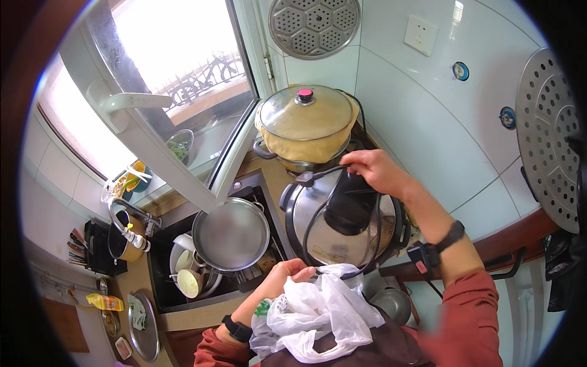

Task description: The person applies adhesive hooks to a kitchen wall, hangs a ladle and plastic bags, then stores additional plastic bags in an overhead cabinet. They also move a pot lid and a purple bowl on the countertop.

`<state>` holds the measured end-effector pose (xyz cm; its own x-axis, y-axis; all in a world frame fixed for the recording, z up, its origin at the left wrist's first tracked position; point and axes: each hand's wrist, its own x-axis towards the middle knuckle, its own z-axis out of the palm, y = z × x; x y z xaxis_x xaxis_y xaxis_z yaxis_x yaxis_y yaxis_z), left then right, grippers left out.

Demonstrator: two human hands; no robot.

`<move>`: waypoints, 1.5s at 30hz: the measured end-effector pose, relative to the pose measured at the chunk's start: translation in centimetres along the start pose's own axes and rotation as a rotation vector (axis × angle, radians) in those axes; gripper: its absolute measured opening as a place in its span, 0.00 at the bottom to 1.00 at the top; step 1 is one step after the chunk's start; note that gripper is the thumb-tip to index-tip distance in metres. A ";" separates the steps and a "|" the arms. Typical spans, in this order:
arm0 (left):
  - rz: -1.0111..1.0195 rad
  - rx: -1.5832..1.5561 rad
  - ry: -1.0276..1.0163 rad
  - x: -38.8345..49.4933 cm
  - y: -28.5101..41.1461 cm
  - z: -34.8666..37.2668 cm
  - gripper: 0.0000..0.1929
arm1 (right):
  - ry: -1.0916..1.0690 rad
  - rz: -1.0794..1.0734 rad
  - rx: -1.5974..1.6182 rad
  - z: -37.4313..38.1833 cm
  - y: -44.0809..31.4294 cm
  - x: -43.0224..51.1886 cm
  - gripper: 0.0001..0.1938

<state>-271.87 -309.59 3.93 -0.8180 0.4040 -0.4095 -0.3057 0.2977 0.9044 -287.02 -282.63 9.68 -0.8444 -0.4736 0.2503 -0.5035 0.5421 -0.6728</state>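
Observation:
Before me sits an electric pressure cooker [335, 252] with a shiny metal lid and a black raised handle block [351, 206]. My right hand [373, 169] is at the upper end of that block, its fingers closed on a black power cord [334, 169] whose plug [306, 179] lies just to the left. The cord loops down across the lid. My left hand [293, 275] is at the lid's lower left, thumb and fingers on the lower part of the loop. White plastic bags [321, 307] hang in front of my torso, just below my left hand.
A lidded pot [305, 124] with yellowish cloth stands behind the cooker. At left, a steel pot [230, 234] and bowls [189, 283] occupy the dark sink [167, 303]. An open window sash [151, 137] reaches over the sink. Knives stand in a black block [98, 250]; a tray [144, 341] lies nearer.

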 end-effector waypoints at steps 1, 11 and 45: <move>-0.033 -0.013 -0.025 -0.3 0.0 -0.1 0.19 | -0.037 -0.094 -0.132 0.7 0.2 1.2 0.08; 0.129 -0.552 0.321 -5.7 -3.6 -9.9 0.15 | 0.063 -0.099 -0.163 2.2 1.8 1.3 0.17; 0.892 0.482 0.423 -15.8 3.1 -10.2 0.06 | -0.255 0.076 1.770 7.3 -15.8 1.0 0.19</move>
<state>-264.86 -323.88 14.48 -0.7798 0.3400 0.5257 0.6256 0.3905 0.6754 -278.55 -296.66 15.48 -0.7214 -0.6635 0.1983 0.4525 -0.6684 -0.5903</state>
